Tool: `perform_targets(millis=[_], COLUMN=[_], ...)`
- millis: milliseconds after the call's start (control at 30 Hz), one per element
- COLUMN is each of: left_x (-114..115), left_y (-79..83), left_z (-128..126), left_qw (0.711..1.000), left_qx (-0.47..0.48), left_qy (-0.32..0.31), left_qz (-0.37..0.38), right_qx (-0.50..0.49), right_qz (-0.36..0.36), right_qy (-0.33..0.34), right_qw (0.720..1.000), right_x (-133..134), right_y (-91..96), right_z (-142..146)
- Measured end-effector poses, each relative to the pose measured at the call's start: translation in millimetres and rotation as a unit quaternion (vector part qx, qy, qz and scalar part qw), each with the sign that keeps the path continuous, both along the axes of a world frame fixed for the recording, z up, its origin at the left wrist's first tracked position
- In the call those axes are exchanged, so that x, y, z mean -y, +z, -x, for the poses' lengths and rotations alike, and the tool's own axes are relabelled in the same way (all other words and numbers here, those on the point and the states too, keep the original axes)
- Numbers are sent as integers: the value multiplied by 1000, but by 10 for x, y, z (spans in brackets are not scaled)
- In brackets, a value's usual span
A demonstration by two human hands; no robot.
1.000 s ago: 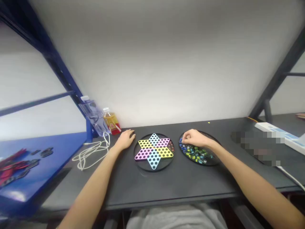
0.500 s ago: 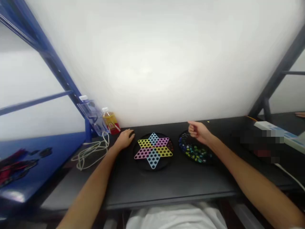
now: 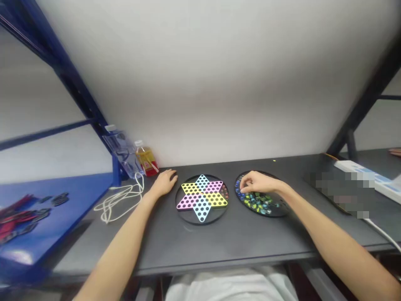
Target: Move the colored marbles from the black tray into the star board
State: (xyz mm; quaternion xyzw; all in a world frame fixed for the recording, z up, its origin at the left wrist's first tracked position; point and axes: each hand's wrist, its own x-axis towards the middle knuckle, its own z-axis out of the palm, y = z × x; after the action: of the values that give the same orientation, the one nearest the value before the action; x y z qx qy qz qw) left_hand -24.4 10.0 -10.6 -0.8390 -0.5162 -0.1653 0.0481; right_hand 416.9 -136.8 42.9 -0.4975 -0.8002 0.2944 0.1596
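A round black Chinese checkers board (image 3: 202, 197) with a pastel star of holes lies on the grey table. To its right sits a round black tray (image 3: 275, 211) holding several coloured marbles (image 3: 257, 201). My right hand (image 3: 257, 182) is down in the tray's far left part, fingers curled in a pinch over the marbles; what they grip is hidden. My left hand (image 3: 165, 182) rests flat on the table just left of the board, fingers stretched out and holding nothing.
A coiled white cable (image 3: 120, 200) lies left of my left hand. A yellow drink bottle (image 3: 145, 159) and a clear bottle (image 3: 120, 149) stand by the wall. A blue shelf frame (image 3: 78, 92) rises at left. A white power strip (image 3: 366, 175) lies far right.
My right hand rose from the tray toward the wall half a second ago, then came back down onto the marbles. My left hand stayed put.
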Motion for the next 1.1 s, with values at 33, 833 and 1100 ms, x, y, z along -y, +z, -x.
perform_targets(millis=[33, 833, 1100], left_x=[3, 2, -14], left_y=[3, -9, -23], left_z=[-3, 0, 7], left_qw=[1000, 1000, 1000], left_qx=[1, -5, -5], left_qy=[1, -1, -2], left_qz=[2, -4, -10], right_qx=[-4, -108, 22], right_qz=[1, 13, 23], right_qy=[-6, -55, 12], right_qw=[1000, 993, 999], right_x=[-4, 62, 59], right_y=[-14, 63, 79], right_z=[4, -23, -90])
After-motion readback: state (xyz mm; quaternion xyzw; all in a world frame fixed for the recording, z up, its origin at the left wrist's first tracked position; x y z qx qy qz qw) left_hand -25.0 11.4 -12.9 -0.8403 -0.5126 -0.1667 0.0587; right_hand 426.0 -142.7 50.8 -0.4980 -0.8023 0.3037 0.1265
